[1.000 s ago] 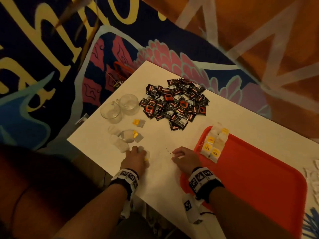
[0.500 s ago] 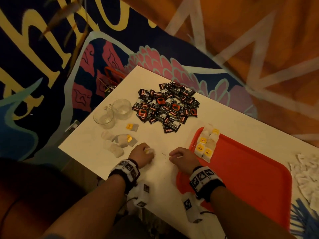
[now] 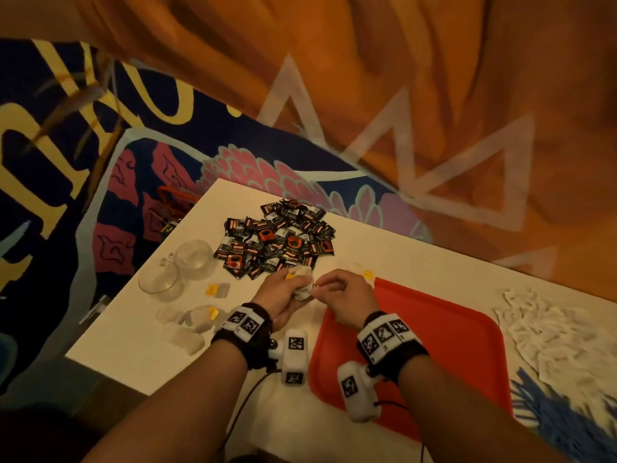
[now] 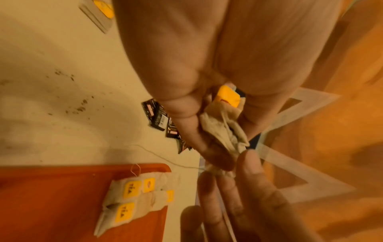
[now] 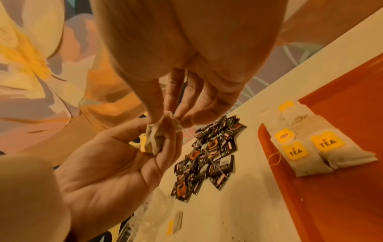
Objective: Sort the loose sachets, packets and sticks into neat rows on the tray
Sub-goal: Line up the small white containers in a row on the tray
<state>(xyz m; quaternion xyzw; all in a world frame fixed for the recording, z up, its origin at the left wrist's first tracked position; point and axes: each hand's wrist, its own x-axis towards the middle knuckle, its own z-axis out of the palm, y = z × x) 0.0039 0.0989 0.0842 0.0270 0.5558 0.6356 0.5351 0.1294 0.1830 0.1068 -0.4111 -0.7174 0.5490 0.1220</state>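
My left hand (image 3: 287, 295) is raised over the white table (image 3: 417, 262), fingers curled round a crumpled tea bag (image 3: 303, 281) with a yellow tag (image 4: 226, 96). My right hand (image 3: 337, 289) pinches the bag's end (image 5: 168, 117) between fingertips, right beside the left hand. A thin string (image 4: 157, 155) trails from the bag towards the table. The red tray (image 3: 434, 335) lies to the right, with several yellow-tagged tea bags (image 5: 315, 144) lined up at its near-left corner. A heap of black sachets (image 3: 277, 242) lies beyond the hands.
Two clear glass cups (image 3: 177, 272) stand at the table's left side. Loose tea bags (image 3: 190, 325) and a yellow-tagged one (image 3: 218, 290) lie left of my left wrist. White packets (image 3: 551, 332) are piled right of the tray. Patterned carpet (image 3: 83, 195) surrounds the table.
Both hands lifted off the table and came together. The left hand brought up the tea bag, and the right hand took hold of its end. The head view shifted.
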